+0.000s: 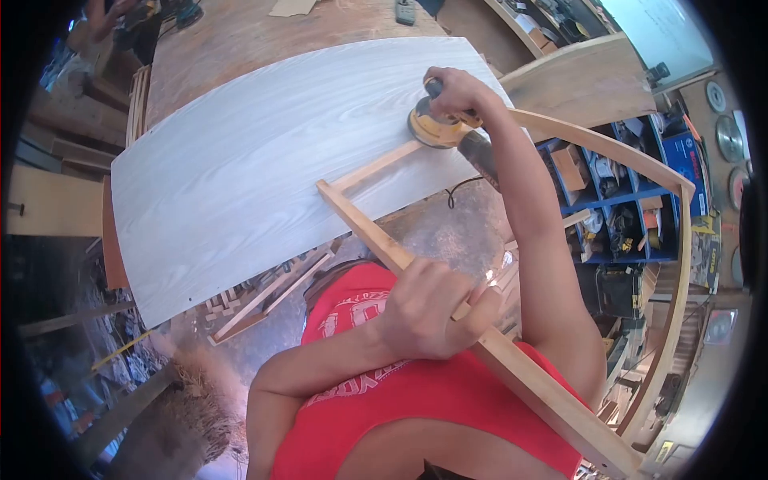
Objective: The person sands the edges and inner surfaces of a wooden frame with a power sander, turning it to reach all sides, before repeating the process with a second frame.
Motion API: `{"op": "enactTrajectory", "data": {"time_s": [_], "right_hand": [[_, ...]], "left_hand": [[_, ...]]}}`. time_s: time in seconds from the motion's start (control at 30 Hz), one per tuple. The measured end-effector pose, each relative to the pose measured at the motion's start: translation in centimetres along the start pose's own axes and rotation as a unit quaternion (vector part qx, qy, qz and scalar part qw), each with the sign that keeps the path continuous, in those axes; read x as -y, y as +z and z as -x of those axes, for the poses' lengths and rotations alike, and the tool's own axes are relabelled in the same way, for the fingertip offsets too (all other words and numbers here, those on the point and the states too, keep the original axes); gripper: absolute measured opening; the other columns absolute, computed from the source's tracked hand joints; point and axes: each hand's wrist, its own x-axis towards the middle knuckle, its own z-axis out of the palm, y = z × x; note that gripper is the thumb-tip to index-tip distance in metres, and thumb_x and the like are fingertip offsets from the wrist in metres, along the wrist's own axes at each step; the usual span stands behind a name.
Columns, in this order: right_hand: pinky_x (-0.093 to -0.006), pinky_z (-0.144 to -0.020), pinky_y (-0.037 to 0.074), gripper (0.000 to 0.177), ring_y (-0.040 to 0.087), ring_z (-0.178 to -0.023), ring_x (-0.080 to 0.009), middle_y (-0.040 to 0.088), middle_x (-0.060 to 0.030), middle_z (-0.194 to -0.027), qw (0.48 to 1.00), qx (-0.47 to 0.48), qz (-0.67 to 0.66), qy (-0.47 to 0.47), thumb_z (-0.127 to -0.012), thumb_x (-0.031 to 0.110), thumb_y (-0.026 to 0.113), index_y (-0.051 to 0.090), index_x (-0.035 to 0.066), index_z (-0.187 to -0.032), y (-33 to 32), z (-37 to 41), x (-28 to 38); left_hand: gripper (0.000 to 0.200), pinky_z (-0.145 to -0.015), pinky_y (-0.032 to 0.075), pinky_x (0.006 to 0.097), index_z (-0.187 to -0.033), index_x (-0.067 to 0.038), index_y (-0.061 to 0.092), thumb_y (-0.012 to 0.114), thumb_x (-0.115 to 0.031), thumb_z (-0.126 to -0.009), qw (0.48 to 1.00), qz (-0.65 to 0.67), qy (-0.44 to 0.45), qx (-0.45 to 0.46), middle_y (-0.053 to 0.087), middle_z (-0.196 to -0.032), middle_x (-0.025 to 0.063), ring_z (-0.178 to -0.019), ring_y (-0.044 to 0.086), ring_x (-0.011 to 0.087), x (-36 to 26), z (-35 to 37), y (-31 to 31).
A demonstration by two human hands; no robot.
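Note:
My left hand is wrapped around the near rail of a light wooden frame, close to my chest. The frame slants up from lower right, its far corner resting over a white wood-grain board. My right hand grips the top of a yellow and black orbital sander. The sander's round pad sits at the frame's short end piece; whether it touches the wood or the board there cannot be made out. A dark cylinder-shaped part of the sander points back toward my forearm.
The board lies on a large wooden worktable. A black cord hangs by the board's near edge. Blue shelves with tools and boxes stand at right. Wood strips lie below. Another person is at upper left.

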Motion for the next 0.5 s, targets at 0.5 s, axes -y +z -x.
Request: {"op": "enactTrajectory", "data": {"time_s": [0.5], "right_hand": [[-0.0439, -0.099, 0.058, 0.079, 0.072, -0.115, -0.037, 0.074, -0.021, -0.124, 0.992, -0.054, -0.016, 0.109, -0.061, 0.027, 0.089, 0.069, 0.013, -0.136, -1.7, -3.6, -14.3]], "left_hand": [[0.037, -0.054, 0.035, 0.0343, -0.117, -0.005, 0.061, 0.073, -0.008, -0.082, 1.0, -0.02, 0.02, 0.001, 0.045, -0.074, 0.0019, -0.061, 0.049, 0.0194, 1.6, -0.4, 0.2]]}}
